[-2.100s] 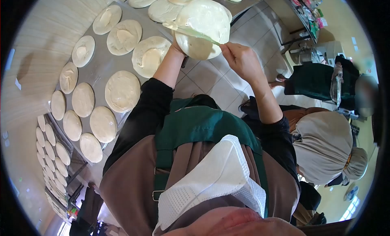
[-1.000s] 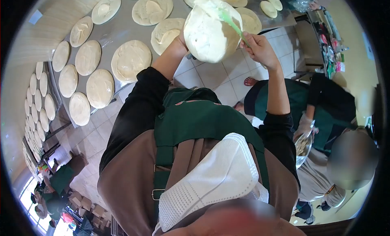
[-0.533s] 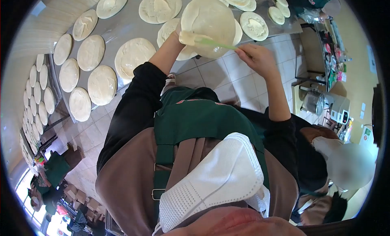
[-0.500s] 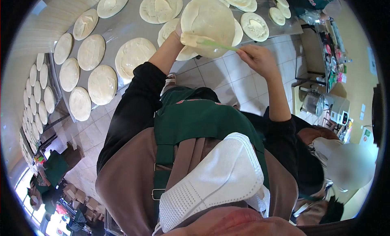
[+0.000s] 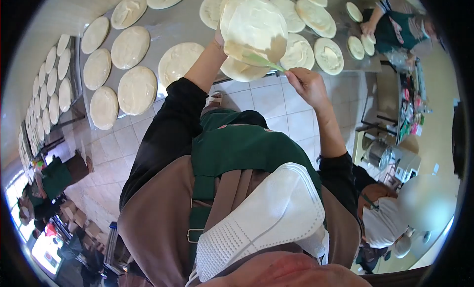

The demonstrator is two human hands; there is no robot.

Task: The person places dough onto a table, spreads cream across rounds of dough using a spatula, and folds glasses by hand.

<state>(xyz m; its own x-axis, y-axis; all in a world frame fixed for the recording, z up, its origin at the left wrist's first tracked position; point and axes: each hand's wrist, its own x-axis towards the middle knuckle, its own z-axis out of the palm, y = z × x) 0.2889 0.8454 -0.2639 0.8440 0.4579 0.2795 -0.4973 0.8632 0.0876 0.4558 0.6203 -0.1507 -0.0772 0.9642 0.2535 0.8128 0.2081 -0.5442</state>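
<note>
Here's the green spatula [image 5: 259,60] in the upper middle of the frame, slanting across the lower part of a pale disc [image 5: 254,22]: smeared blade to the left, handle running down to the right. The disc is up in front of the table [image 5: 168,26], its creamy face towards the camera. The right hand [image 5: 308,87] has its fingers closed around the handle's end, forearm rising from the lower right, black sleeve pushed up. Over on the disc's left edge, the left hand [image 5: 218,38] supports it, forearm angling up and right; the fingers are hidden behind, so how far they're curled can't be told. On the green apron [image 5: 247,151], a reddish marking shows, too foreshortened to read.
</note>
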